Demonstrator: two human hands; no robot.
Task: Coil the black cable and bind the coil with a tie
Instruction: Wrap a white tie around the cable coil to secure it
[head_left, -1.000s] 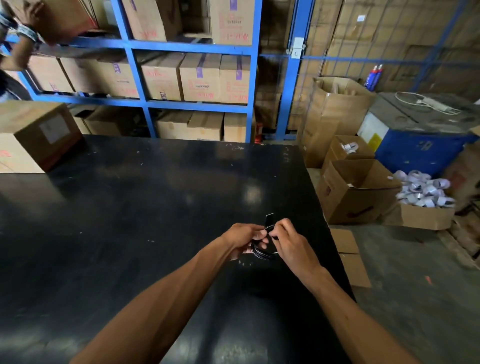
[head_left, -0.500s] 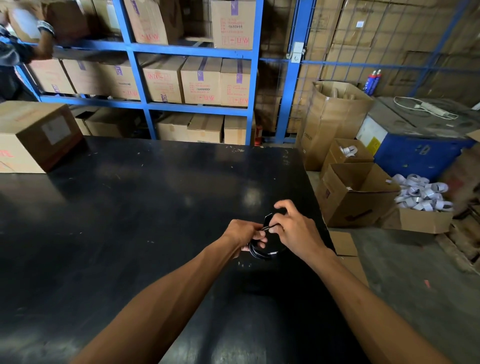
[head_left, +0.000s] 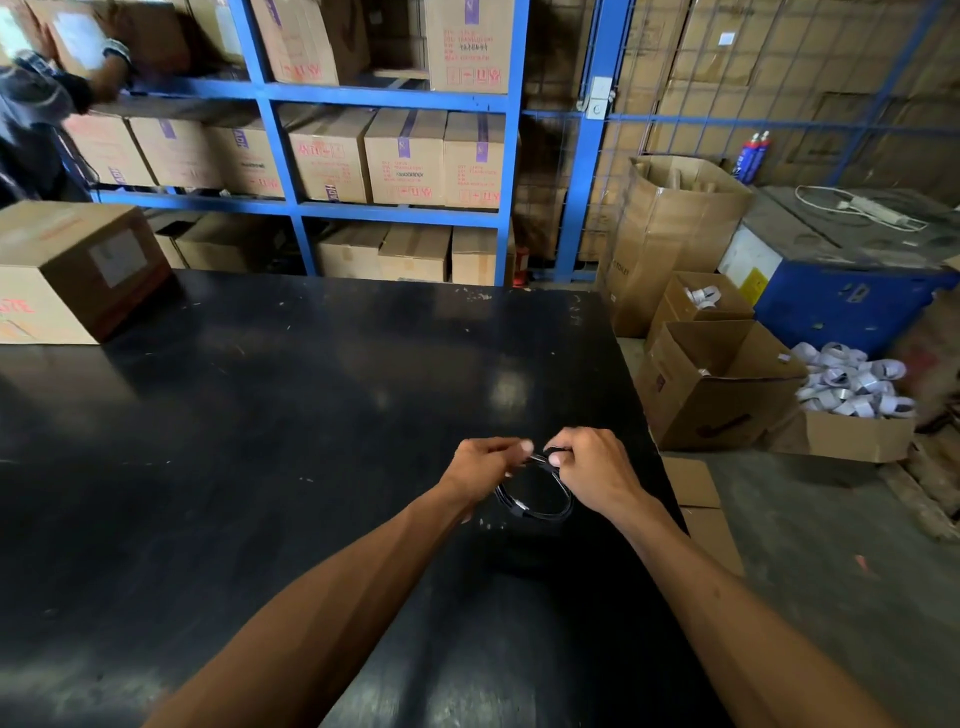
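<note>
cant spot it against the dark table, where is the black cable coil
In the head view, the black cable coil hangs between the left hand and right hand, above the table, near its right edge.

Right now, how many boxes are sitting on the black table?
1. A closed cardboard box sits at the table's far left corner. The open boxes at right stand on the floor beside it. Anything nearer than the frame's bottom edge is out of view.

Red stencilled "ATE" on the carton at the table's far left, red and purple print on the shelved cartons too blurred to read
</note>
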